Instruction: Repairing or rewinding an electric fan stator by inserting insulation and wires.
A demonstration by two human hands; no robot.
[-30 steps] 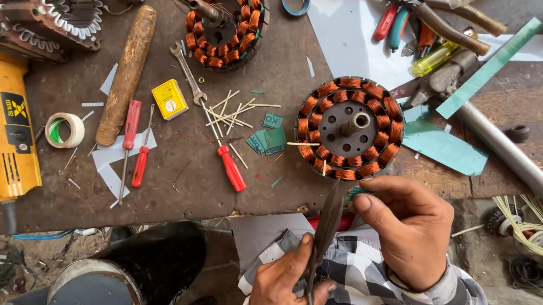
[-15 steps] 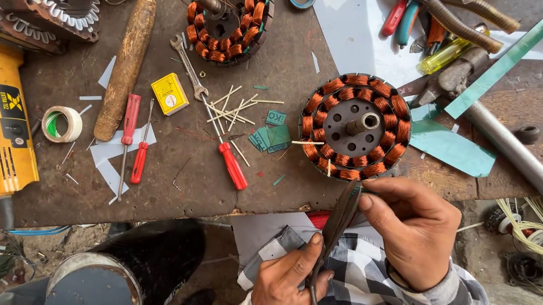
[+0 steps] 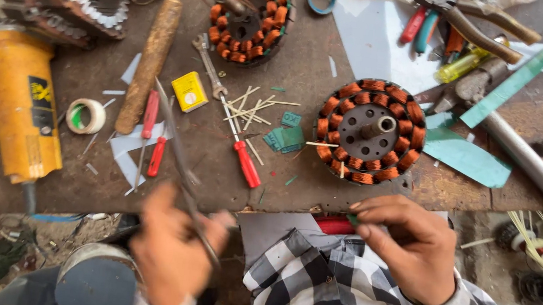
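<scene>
— Head view: what are the hands doing at the near edge of the tabletop?

— The left hand, blurred, is closing its fingers around a long thin metal blade that is slanting up and away over the tabletop. The right hand is pinching a small green strip between thumb and forefinger, with the other fingers curled in, just off the near edge above a checked shirt.

— And what is lying around them?

— A copper-wound stator is sitting just beyond the right hand, near the tabletop's near edge. A second copper-wound stator is resting toward the far edge. Between them, green paper pieces and thin sticks are lying scattered beside a red-handled screwdriver. A yellow angle grinder is lying along the left edge, with a tape roll just beside it and a wooden handle further in.
</scene>
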